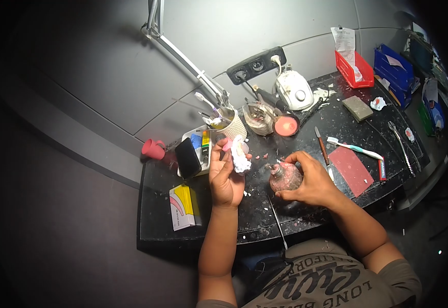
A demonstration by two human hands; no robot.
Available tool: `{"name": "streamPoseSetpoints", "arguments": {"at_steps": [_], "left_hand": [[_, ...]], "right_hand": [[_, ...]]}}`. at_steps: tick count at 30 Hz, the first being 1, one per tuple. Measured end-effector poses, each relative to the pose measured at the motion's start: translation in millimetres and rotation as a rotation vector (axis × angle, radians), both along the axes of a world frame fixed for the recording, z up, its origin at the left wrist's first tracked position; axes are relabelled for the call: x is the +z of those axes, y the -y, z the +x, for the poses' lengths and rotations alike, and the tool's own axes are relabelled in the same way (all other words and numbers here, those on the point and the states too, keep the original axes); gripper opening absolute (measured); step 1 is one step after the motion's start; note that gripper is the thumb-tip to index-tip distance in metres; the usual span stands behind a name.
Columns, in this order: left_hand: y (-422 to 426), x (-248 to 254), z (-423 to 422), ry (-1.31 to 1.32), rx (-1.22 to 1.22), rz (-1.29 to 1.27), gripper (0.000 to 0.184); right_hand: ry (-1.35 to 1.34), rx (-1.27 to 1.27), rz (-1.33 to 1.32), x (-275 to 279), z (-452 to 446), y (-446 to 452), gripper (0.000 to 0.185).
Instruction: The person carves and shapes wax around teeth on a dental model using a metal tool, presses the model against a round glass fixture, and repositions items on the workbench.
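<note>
My left hand is raised over the left part of the black bench, its fingers closed on a white and pink moulded piece. To the right, my right hand has its thumb and fingers around a round pinkish glass burner with a metal neck, which is on the bench. A thin metal tool lies below the burner. Right of my right hand are a brown-handled knife and a pink sheet.
Behind the hands stand a cup of tools, a round pink-filled dish and a white device. A phone, a pink mug and a yellow-white box are left. A toothbrush and red bin are right.
</note>
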State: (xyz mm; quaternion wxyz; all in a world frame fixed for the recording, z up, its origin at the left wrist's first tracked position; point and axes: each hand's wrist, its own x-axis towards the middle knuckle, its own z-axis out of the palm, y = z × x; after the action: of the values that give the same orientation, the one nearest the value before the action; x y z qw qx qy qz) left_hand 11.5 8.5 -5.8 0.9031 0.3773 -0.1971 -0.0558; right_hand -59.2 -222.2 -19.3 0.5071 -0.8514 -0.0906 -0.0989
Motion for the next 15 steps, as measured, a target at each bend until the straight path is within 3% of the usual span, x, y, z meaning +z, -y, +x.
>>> {"name": "streamPoseSetpoints", "arguments": {"at_steps": [3, 15], "left_hand": [[11, 11, -8, 0.067, 0.109, 0.075, 0.065], [14, 9, -7, 0.160, 0.203, 0.150, 0.081]], "right_hand": [[-0.032, -0.037, -0.069, 1, -1, 0, 0.074], [0.052, -0.083, -0.132, -4, -1, 3, 0.072]]}}
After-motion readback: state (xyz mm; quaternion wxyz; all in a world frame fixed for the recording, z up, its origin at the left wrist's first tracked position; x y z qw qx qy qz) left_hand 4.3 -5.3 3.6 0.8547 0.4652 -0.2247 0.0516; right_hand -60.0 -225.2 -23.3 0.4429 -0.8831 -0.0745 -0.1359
